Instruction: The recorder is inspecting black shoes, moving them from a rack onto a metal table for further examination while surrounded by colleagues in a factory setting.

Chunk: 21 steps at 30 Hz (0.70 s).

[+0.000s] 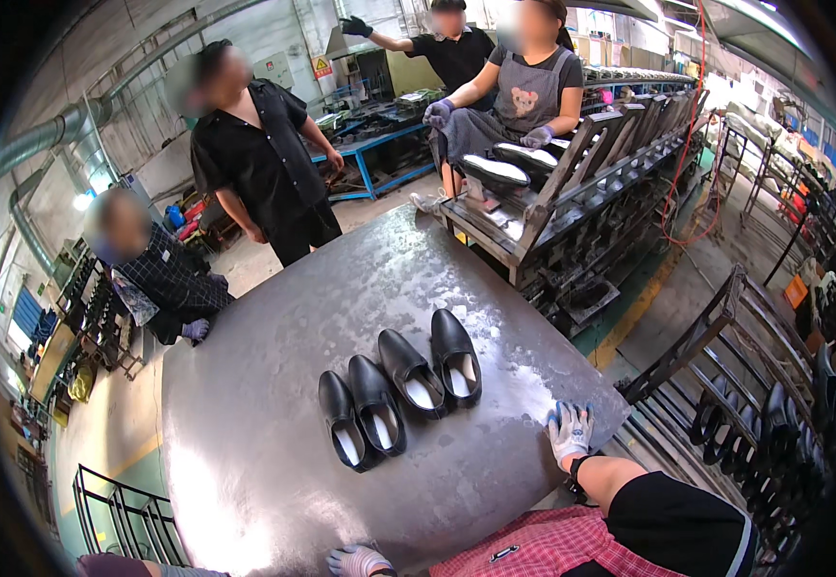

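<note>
Two pairs of black slip-on shoes [391,389] with pale insoles stand side by side on a large metal-topped table [274,337], toes pointing away from me. My right hand [572,433], in a white and grey work glove, lies flat with fingers spread on the table's right corner, apart from the shoes. At the near edge rests my left hand [358,561], gloved too, its fingers stretched out over the tabletop and its wrist cut off by the picture's lower rim. Neither hand touches a shoe.
A conveyor rack [572,183] carrying shoes adjoins the table's far right corner; a person in a grey apron [531,96] sits there. Others stand beyond and at the left edge. Right of me stands a metal shoe rack [725,365]; a black frame [120,510] is lower left.
</note>
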Tool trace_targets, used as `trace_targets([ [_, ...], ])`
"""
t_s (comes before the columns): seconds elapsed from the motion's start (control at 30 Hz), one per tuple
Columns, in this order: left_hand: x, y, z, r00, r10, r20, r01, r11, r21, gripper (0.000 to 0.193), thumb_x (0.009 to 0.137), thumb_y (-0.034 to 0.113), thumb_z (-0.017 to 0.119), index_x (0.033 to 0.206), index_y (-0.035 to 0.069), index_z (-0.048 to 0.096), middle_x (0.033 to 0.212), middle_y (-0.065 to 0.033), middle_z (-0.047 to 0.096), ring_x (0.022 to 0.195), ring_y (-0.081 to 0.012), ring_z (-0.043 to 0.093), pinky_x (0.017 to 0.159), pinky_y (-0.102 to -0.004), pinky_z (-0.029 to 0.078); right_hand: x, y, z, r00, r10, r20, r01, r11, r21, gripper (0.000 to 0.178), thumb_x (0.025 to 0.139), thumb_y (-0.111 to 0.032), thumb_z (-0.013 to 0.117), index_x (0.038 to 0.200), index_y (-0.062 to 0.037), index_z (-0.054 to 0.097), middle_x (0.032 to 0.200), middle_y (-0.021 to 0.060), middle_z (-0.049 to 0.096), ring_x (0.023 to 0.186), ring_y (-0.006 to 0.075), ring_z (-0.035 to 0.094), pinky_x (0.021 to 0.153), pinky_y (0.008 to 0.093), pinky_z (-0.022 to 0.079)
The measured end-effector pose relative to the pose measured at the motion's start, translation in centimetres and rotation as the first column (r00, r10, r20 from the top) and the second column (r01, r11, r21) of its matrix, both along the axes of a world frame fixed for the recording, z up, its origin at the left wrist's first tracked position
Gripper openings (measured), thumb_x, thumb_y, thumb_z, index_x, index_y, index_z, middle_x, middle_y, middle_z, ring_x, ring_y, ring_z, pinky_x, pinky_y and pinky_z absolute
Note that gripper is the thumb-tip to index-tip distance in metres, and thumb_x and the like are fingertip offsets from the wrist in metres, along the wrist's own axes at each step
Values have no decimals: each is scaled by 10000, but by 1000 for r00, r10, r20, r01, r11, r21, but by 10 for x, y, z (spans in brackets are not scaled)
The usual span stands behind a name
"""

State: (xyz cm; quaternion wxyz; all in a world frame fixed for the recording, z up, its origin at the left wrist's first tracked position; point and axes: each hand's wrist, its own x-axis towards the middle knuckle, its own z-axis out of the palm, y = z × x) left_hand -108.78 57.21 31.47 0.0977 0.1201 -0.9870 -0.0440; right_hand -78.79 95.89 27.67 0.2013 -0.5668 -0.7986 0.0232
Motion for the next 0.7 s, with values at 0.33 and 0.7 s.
trace_targets([
  [0.33, -2, -3, -11, 1000, 11, 1, -11, 1000, 9, 445, 1034, 347, 480, 1336, 59, 633, 1425, -217, 597, 1298, -410, 564, 1056, -564, 452, -1, 2, -7, 998, -56, 11, 56, 998, 32, 500, 999, -377, 564, 1377, -50, 566, 1376, 151, 602, 1331, 364, 508, 1263, 554, 206],
  [0.7, -4, -4, -10, 1000, 9, 29, -9, 1000, 11, 447, 1031, 363, 475, 1343, 73, 609, 1440, -202, 581, 1314, -403, 550, 1055, -563, 451, 1, 2, -9, 999, -36, -9, 37, 997, 61, 479, 979, -368, 587, 1362, -81, 588, 1370, 128, 604, 1341, 337, 495, 1262, 556, 200],
])
